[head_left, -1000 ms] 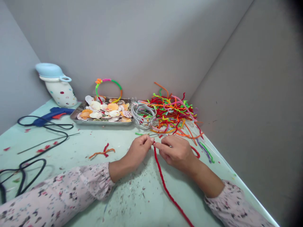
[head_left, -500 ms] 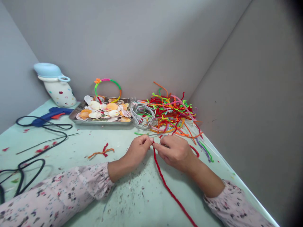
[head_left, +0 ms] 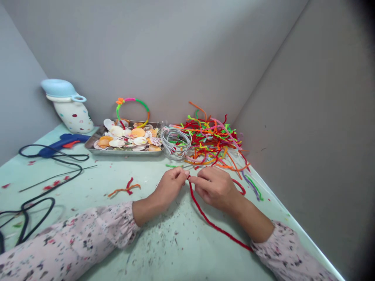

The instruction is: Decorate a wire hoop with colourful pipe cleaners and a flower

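Observation:
My left hand point(head_left: 170, 185) is closed in a pinch at the middle of the table, its thumb and fingertip on a thin grey wire point(head_left: 191, 167). My right hand point(head_left: 215, 185) is closed right beside it, the fingertips at the top of a red pipe cleaner point(head_left: 211, 222). From between both hands the fuzzy strand curves down and right toward my right sleeve. A curved red length point(head_left: 241, 188) shows behind my right hand; the hand hides whether it joins the wire. My fingers cover the exact point where wire and strand meet.
Behind stand a tray point(head_left: 125, 153) of seashells with a colourful hoop point(head_left: 146, 105), a coil of grey wire point(head_left: 175, 144) and a heap of pipe cleaners point(head_left: 211, 136). At left are a blue glue gun point(head_left: 55, 147), its black cord point(head_left: 80, 169) and a bottle point(head_left: 74, 115).
The loose end of the red pipe cleaner has swung right, toward my right sleeve. Both hands keep nearly the same place and pinch.

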### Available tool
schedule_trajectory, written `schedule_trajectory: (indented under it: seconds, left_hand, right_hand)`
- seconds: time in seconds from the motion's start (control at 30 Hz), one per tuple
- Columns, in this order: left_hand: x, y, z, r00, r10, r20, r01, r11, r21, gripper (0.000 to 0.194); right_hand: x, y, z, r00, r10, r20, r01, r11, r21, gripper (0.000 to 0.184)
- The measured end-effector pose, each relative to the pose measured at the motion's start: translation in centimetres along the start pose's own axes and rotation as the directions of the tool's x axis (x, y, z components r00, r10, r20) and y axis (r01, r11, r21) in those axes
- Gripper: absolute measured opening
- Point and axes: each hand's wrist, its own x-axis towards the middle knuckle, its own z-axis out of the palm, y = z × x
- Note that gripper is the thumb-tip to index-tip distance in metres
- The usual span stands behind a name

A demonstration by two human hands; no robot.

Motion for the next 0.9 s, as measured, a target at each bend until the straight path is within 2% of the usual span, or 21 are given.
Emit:
schedule_trajectory:
  seconds: [0.17,0.3,0.57,0.9]
  left_hand:
    - [-0.2,0.6,0.0,1.000,-0.013,0.008,0.014,0.998,-0.067,0.034]
    - [-0.3,0.7,-0.1,1.000,-0.014,0.025,0.017,0.993,-0.120,0.034]
    - [-0.3,1.1,-0.1,1.000,-0.003,-0.027,0.003,1.000,-0.016,0.024]
    - [-0.4,1.0,-0.1,0.995,0.101,-0.025,-0.098,0.990,0.106,0.019]
  right_hand:
    - [0.0,0.3,0.0,0.995,0.104,-0.012,-0.102,0.988,0.117,0.014]
    - [0.2,0.2,-0.2,0.992,0.129,-0.015,-0.126,0.984,0.125,0.010]
    - [0.3,0.2,-0.3,0.989,0.137,-0.064,-0.131,0.988,0.079,0.010]
    - [0.4,0.2,-0.5,0.991,0.122,-0.045,-0.120,0.991,0.056,0.010]
